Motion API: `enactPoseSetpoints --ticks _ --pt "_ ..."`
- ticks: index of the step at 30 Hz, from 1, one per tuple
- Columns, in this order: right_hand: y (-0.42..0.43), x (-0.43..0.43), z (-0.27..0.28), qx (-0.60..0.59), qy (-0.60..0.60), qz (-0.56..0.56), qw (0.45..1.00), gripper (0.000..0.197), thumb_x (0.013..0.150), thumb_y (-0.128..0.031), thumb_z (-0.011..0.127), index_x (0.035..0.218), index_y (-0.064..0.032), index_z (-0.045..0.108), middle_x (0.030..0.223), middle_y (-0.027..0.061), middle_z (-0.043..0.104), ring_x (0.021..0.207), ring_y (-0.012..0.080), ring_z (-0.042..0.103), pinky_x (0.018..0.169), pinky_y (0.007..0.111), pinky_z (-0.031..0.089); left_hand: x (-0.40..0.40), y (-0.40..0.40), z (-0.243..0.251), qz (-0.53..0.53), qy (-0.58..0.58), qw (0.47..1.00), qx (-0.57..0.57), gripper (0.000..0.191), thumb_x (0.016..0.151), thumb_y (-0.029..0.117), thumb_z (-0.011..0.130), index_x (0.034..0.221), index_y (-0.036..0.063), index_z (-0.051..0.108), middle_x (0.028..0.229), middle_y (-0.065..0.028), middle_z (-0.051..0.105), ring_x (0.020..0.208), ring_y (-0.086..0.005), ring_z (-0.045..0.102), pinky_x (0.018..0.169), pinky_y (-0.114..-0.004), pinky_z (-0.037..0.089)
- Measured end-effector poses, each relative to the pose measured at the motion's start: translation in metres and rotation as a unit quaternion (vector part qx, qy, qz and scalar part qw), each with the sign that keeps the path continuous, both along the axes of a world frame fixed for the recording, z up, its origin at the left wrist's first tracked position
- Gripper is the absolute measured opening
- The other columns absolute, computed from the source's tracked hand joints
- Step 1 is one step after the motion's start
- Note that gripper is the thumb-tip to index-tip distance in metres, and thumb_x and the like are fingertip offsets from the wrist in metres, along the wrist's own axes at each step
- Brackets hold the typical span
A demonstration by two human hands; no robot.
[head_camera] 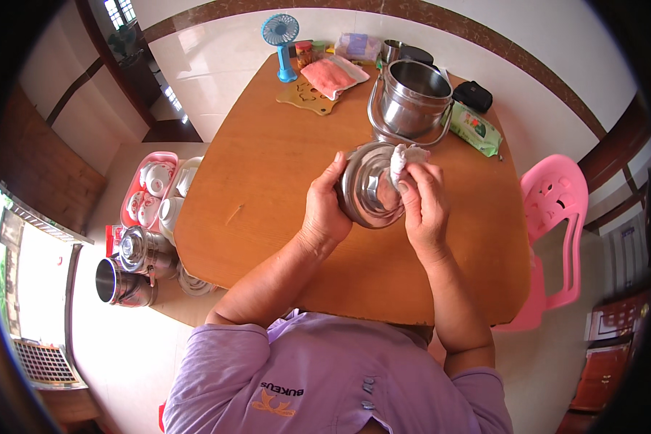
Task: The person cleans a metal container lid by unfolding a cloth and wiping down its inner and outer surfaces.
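My left hand [328, 200] grips a round stainless-steel lid [361, 187] by its left rim, held tilted above the table. Pinched in the fingers of my right hand [427, 200] is a white cloth [404, 161], which touches the lid's right edge. Shiny concentric rings and a central recess show on the face turned towards me. Just beyond the lid stands a stainless-steel pot [417, 103], uncovered, with its bail handle [407, 142] hanging down at the near side.
The wooden table [260, 179] carries a blue handheld fan [282, 46], a folded pink cloth [334, 76], a wooden trivet [306, 99], a green wipes pack [474, 129] and a black pouch [472, 96]. At left are bowls in a pink basin [127, 209] and metal pots [123, 282]. A pink chair [553, 190] stands right.
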State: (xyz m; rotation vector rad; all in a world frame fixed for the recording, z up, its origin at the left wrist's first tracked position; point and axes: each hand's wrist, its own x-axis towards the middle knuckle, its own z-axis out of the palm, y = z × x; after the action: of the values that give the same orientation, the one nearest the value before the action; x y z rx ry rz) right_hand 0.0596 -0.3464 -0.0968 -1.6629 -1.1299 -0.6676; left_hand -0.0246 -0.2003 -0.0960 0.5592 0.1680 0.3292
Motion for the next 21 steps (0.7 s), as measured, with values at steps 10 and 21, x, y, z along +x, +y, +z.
enactPoseSetpoints --ticks 10,21 --pt "0.004 -0.028 0.011 -0.042 -0.164 0.046 0.984 0.021 0.079 -0.005 0.064 0.099 -0.0045 0.070 0.097 0.0089 0.061 0.094 0.0300 0.059 0.082 0.043 0.048 0.006 0.005 -0.009 -0.034 -0.026 0.997 -0.069 0.051 0.104 0.040 0.038 0.130 -0.0008 0.054 0.125 -0.0154 0.063 0.113 -0.0278 0.061 0.102 -0.042 0.046" --pt "-0.010 -0.005 0.019 0.021 0.030 -0.002 0.999 0.022 0.090 -0.003 0.062 0.113 -0.0024 0.066 0.103 0.0132 0.059 0.091 0.0295 0.061 0.078 0.036 0.051 -0.016 -0.015 -0.007 0.003 -0.056 0.957 0.286 0.040 0.096 0.036 0.061 0.099 -0.0038 0.069 0.091 -0.0078 0.070 0.081 -0.0115 0.064 0.073 -0.026 0.051"
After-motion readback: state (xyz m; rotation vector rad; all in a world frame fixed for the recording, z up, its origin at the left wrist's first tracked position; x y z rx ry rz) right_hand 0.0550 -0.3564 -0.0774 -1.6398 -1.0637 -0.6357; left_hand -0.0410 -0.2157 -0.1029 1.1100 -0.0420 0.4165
